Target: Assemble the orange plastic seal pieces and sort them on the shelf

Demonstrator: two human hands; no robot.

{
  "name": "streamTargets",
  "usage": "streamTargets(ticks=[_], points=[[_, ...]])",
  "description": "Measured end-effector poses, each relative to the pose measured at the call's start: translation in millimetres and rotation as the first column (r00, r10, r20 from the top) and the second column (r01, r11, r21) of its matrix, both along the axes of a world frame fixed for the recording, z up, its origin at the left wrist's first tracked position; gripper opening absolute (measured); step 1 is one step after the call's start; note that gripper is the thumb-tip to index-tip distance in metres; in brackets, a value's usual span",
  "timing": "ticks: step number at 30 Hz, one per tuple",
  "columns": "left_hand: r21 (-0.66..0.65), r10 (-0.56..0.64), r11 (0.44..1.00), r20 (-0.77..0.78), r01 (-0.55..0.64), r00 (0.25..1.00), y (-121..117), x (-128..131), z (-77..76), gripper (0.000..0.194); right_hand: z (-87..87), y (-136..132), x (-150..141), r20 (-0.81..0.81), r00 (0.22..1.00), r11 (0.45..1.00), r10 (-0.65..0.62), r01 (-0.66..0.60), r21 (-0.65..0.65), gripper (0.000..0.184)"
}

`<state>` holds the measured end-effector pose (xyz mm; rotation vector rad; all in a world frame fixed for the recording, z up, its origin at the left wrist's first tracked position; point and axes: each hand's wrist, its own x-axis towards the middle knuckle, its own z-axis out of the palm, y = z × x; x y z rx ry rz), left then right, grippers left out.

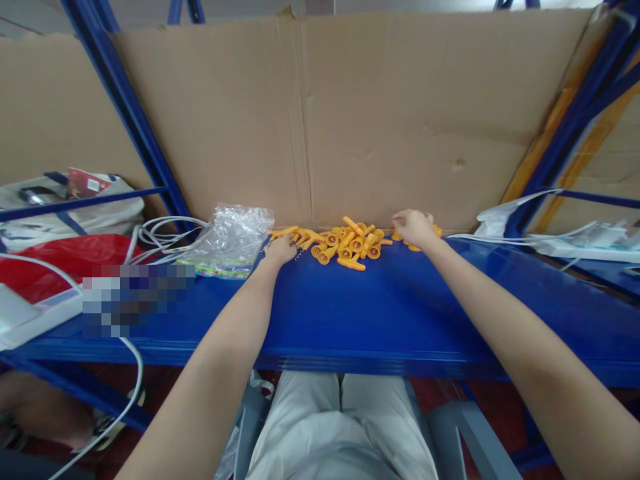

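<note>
On the blue shelf lies a pile of yellow plastic pieces, each with a stem and a flared, cup-like end. At the pile's left edge is my left hand, its fingers curled in beside several more yellow pieces. Thin dark strands, perhaps a small chain, show by those fingers; what they grip is hidden. My right hand is right of the pile, fingers bent together above a few yellow pieces. Whether it pinches anything is too small to make out.
Clear plastic bags lie left of my left hand, with white cables beyond. A red bag and a power strip are farther left. Cardboard stands behind the blue shelf. Another power strip is at right.
</note>
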<state>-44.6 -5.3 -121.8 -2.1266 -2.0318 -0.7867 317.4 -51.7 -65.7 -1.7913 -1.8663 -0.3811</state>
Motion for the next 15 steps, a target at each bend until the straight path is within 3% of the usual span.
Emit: streamTargets(ticks=[3, 7, 12, 15], points=[[-0.113, 0.147, 0.983, 0.038, -0.142, 0.988, -3.7, 6.2, 3.9, 0.034, -15.4, -11.7, -13.5, 0.026, 0.997, 0.997, 0.077, -0.077, 0.007, 0.040], [-0.174, 0.126, 0.977, 0.011, -0.122, 0.992, -7.8, 11.2, 9.5, 0.041, -28.7, -23.6, -32.0, 0.140, 0.972, 0.982, 0.191, -0.189, -0.023, 0.043], [-0.234, 0.140, 0.962, -0.018, -0.141, 0.990, -11.2, 13.1, 13.8, 0.047, -32.9, -27.7, -39.0, 0.255, 0.900, 0.933, 0.353, -0.359, -0.026, 0.050], [-0.241, 0.152, 0.959, -0.017, -0.152, 0.988, -15.0, 14.2, 15.5, 0.050, -35.2, -27.5, -38.0, 0.330, 0.860, 0.919, 0.388, -0.387, -0.074, 0.051]])
